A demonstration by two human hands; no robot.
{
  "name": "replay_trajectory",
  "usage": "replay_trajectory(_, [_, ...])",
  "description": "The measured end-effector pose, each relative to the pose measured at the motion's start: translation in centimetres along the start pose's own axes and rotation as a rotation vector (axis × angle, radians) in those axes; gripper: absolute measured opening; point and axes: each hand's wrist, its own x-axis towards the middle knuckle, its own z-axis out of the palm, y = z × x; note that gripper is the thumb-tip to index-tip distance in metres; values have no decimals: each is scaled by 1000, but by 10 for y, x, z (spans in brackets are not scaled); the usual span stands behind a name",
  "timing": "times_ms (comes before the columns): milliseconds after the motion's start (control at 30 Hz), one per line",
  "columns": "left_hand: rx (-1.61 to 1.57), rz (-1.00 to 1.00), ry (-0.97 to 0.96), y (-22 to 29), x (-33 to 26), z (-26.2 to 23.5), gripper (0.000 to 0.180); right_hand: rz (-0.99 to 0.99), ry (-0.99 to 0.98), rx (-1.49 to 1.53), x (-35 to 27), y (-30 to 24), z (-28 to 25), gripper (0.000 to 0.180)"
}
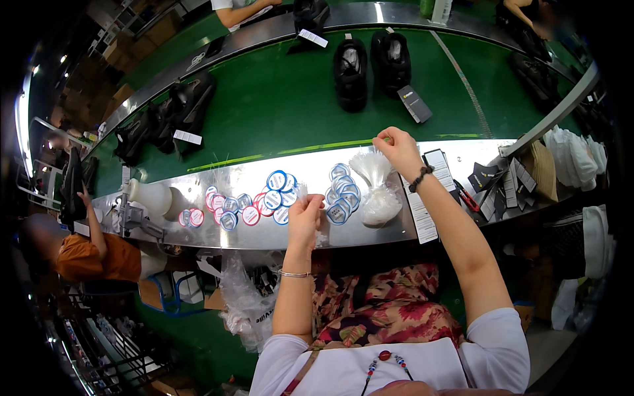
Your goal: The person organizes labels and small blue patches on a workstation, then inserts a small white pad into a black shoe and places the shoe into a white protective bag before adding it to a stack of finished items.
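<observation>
My left hand (306, 216) is closed in a pinch above the metal ledge, among round paper tags. Whitish, see-through wisps show beside its fingers, but what it grips is not clear. My right hand (397, 153) is pinched closed higher up, over the top of a clear bundle of thin plastic strands (381, 206); anything between its fingertips is too small to make out. Blue-rimmed round tags (343, 195) lie between my left hand and the bundle. More blue-rimmed tags (277, 180) and red-rimmed tags (251, 215) spread out to the left.
Black shoes (350, 74) with hang tags stand on the green conveyor belt (277, 99). White label sheets (420, 214) and black tags (487, 177) lie at right. A white round container (150, 197) stands at left. A person in orange (99, 256) holds a shoe.
</observation>
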Motion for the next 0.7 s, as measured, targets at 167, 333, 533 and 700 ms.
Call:
replay_trajectory(167, [631,313,107,-39,6,-10,22,-75,-184,147,-42,-16,2,21])
replay_trajectory(333, [979,400,188,-30,1,1,28,-59,-142,246,-65,-7,-6,15])
replay_trajectory(533, [377,167,77,-23,7,-19,17,-43,-243,258,-88,-10,8,16])
replay_trajectory(700, [357,258,132,-23,5,-19,15,-76,-331,244,-96,-16,40,15])
